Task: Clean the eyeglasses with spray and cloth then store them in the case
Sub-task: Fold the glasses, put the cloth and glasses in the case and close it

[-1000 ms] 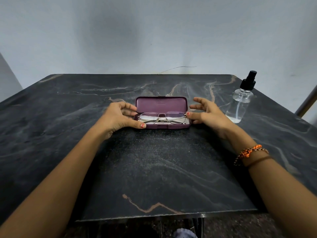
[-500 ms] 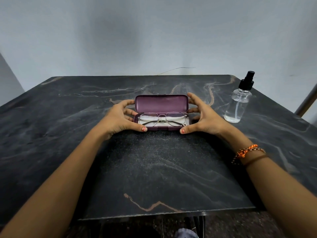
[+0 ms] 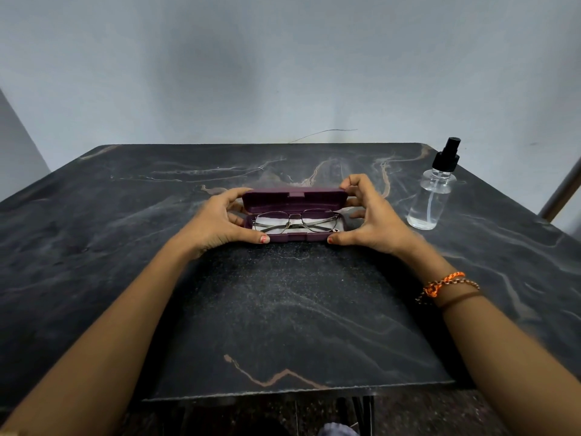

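Observation:
A purple eyeglass case lies in the middle of the dark marble table, its lid tipped halfway down over the base. Folded metal-framed eyeglasses rest inside on a white cloth. My left hand grips the case's left end, thumb on the front rim and fingers on the lid. At the right end my right hand holds it the same way, fingertips on the lid's top corner.
A clear spray bottle with a black pump head stands upright on the table to the right of my right hand. A metal bar slants at the far right edge. A pale wall is behind.
Both hands have closed around the ends of the case. The lid, upright before, has swung forward and down over the glasses.

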A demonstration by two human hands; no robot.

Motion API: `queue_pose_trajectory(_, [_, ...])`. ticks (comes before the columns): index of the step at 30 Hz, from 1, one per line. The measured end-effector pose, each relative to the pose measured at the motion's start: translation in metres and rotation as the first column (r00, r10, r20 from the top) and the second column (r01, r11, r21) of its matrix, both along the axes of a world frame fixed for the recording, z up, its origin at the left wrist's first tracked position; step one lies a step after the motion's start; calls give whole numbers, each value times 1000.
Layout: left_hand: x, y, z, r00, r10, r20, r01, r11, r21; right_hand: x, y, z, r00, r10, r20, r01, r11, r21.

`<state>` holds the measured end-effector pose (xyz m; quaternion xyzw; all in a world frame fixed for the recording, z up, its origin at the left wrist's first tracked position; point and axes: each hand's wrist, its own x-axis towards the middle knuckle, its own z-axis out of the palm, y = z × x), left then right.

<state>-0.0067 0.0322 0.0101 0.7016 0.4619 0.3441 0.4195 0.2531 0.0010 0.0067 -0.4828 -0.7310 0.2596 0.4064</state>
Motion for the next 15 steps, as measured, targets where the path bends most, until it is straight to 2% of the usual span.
queue_pose_trajectory(7, [-1,-2,1,991,-47,-126,71,977,199,2,-4,2,982,-15,191,-5,994,108])
queue_pose_trajectory(15, [3,-6,2,979,-41,-198,121,903,412,1,-7,5,952,-58,301,8,986,164])
